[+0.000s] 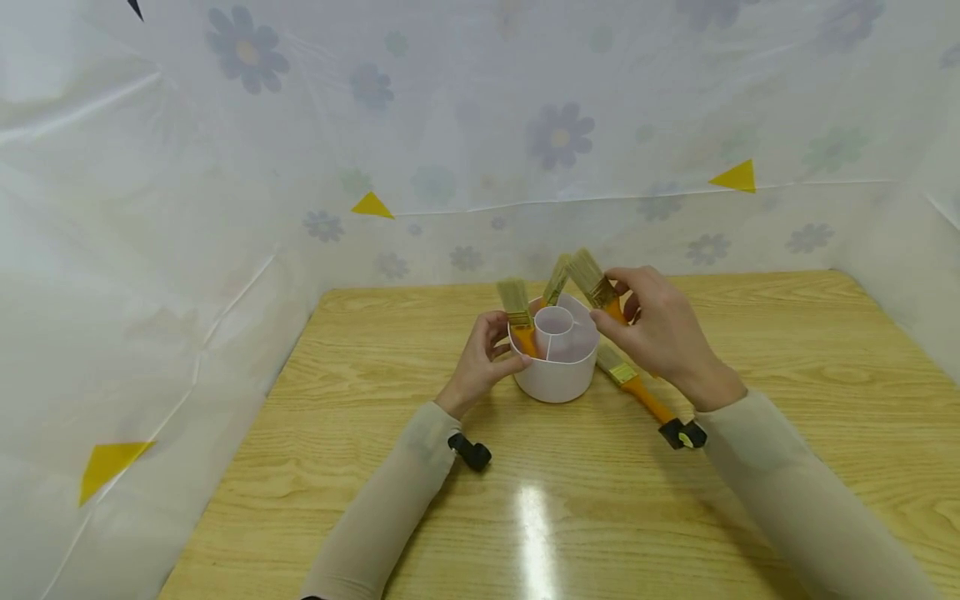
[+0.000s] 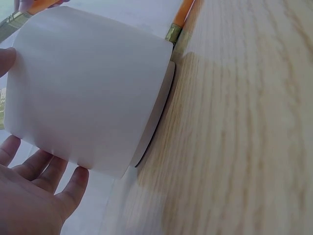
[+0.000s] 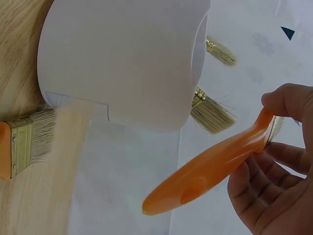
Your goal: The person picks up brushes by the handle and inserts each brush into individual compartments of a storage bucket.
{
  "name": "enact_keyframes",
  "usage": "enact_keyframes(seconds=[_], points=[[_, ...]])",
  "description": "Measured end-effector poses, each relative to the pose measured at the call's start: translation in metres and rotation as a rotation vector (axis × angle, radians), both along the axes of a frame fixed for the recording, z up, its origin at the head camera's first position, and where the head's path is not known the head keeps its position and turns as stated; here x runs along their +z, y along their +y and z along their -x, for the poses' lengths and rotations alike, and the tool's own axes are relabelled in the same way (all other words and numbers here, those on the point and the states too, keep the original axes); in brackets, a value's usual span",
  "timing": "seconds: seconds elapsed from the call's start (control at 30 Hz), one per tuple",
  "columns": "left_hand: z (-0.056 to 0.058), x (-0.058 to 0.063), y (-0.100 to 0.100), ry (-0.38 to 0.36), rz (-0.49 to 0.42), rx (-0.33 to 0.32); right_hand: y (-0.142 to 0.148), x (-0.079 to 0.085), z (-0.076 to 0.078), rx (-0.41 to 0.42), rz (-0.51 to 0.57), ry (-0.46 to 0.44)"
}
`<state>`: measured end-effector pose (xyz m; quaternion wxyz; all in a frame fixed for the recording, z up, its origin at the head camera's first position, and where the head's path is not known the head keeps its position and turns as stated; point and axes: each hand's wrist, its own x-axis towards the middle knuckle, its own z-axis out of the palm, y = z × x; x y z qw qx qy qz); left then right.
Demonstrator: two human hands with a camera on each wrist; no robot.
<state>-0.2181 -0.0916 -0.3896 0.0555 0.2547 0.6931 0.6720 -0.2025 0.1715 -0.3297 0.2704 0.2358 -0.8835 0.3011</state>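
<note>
White holder (image 1: 555,382) sits gripped by left hand (image 1: 478,358); beside it, right hand (image 1: 663,333) pinches a brush (image 1: 598,288), likely loading; handle-first lowering seems needed.

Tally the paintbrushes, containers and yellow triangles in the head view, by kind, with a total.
White container: 1
Paintbrushes: 4 (2 in the container, 1 in the right hand, 1 on the table)
Yellow triangles: 3
Total: 8
</note>
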Motion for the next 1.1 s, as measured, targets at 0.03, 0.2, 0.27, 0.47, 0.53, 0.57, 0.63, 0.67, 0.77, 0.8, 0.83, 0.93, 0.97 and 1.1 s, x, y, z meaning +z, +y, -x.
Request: enact_keyframes(seconds=[0.03, 0.2, 0.27, 0.47, 0.53, 0.57, 0.63, 0.67, 0.77, 0.8, 0.83, 0.93, 0.97, 1.1], points=[[0.0, 0.0, 0.0, 0.001, -0.003, 0.001, -0.001, 0.001, 0.0, 0.002, 0.001, 0.001], [0.001, -0.001, 0.001, 0.001, -0.011, -0.008, -0.004, 0.004, 0.001, 0.008, 0.009, 0.002], [0.002, -0.002, 0.001, 0.002, -0.007, -0.01, -0.005, 0.005, 0.001, 0.011, 0.013, 0.002], [0.001, -0.001, 0.0, 0.001, 0.003, -0.005, -0.008, 0.008, 0.004, 0.022, 0.029, 0.006], [0.001, -0.001, -0.001, -0.001, 0.004, -0.003, -0.01, 0.009, 0.005, 0.026, 0.032, 0.007], [0.001, -0.001, -0.001, -0.003, 0.005, -0.001, -0.01, 0.01, 0.005, 0.027, 0.032, 0.008], [0.001, -0.001, -0.001, -0.004, 0.004, 0.002, -0.012, 0.011, 0.006, 0.032, 0.035, 0.009], [0.001, -0.001, -0.001, -0.003, 0.002, 0.004, -0.012, 0.012, 0.006, 0.035, 0.037, 0.009], [0.001, -0.002, -0.001, -0.001, 0.002, 0.006, -0.013, 0.014, 0.006, 0.04, 0.044, 0.014], [0.001, -0.002, -0.001, 0.0, 0.0, 0.005, -0.014, 0.015, 0.006, 0.044, 0.047, 0.015], [0.001, -0.002, -0.001, 0.0, 0.0, 0.003, -0.014, 0.016, 0.006, 0.046, 0.051, 0.018], [0.002, -0.002, -0.001, -0.001, -0.005, -0.001, -0.016, 0.018, 0.007, 0.053, 0.054, 0.03], [0.002, -0.002, -0.001, -0.002, -0.006, -0.002, -0.017, 0.018, 0.007, 0.054, 0.055, 0.033], [0.002, -0.002, 0.0, -0.003, -0.012, -0.004, -0.018, 0.02, 0.009, 0.058, 0.059, 0.045]])
